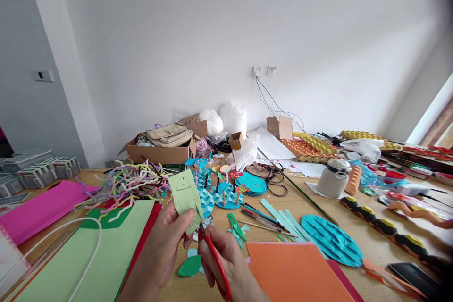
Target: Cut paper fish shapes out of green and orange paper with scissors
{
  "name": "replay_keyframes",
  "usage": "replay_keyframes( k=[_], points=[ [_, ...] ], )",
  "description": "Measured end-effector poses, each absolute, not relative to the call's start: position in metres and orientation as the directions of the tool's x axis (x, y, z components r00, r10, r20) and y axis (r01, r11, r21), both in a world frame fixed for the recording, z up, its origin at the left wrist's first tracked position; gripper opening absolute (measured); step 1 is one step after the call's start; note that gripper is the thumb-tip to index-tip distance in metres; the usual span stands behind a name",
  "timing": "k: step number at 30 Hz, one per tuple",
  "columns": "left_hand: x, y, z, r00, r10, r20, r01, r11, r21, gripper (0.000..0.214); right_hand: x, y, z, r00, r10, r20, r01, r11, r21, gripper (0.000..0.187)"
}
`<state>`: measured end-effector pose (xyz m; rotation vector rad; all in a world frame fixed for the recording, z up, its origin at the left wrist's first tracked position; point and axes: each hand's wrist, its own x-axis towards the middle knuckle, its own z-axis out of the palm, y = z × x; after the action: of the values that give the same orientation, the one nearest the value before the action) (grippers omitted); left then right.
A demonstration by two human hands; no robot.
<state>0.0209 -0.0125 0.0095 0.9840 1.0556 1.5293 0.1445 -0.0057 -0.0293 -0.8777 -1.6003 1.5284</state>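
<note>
My left hand [163,245] pinches a light green paper piece [185,197] with a fish drawn on it, held upright above the wooden table [311,207]. My right hand [226,262] is closed on red-handled scissors [214,257], whose blades meet the paper's lower right edge. Below the hands lies a dark green paper fish cutout [190,266] with small teal scraps beside it.
Light green [106,255], red, pink [38,207] and orange [293,273] paper sheets lie on the near table. Wavy pipe cleaners [123,184], blue paper wave crafts [226,193], pencils, a white jar [332,178], cardboard boxes [159,151] and egg trays crowd the back and right.
</note>
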Motion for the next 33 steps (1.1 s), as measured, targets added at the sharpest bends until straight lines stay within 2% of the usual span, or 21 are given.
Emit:
replay_keyframes(
  k=[7, 18, 27, 33],
  points=[
    [0.026, -0.015, 0.012, -0.200, 0.978, 0.053, -0.308, -0.114, 0.944, 0.019, 0.143, -0.005, -0.030, -0.457, 0.888, 0.052, 0.019, 0.068, -0.997, 0.050],
    [0.027, -0.015, 0.015, -0.219, 0.975, 0.030, -0.326, -0.102, 0.940, 0.023, 0.145, -0.008, -0.020, -0.451, 0.892, 0.024, 0.012, 0.032, -0.999, 0.067],
    [0.025, -0.014, 0.010, -0.188, 0.981, 0.047, -0.337, -0.110, 0.935, 0.023, 0.138, -0.001, -0.039, -0.455, 0.884, 0.106, -0.061, 0.088, -0.994, 0.067],
    [0.020, -0.013, 0.008, -0.196, 0.979, 0.058, -0.279, -0.112, 0.954, 0.022, 0.140, 0.000, -0.037, -0.468, 0.876, 0.113, -0.051, 0.102, -0.994, 0.065]
  ],
)
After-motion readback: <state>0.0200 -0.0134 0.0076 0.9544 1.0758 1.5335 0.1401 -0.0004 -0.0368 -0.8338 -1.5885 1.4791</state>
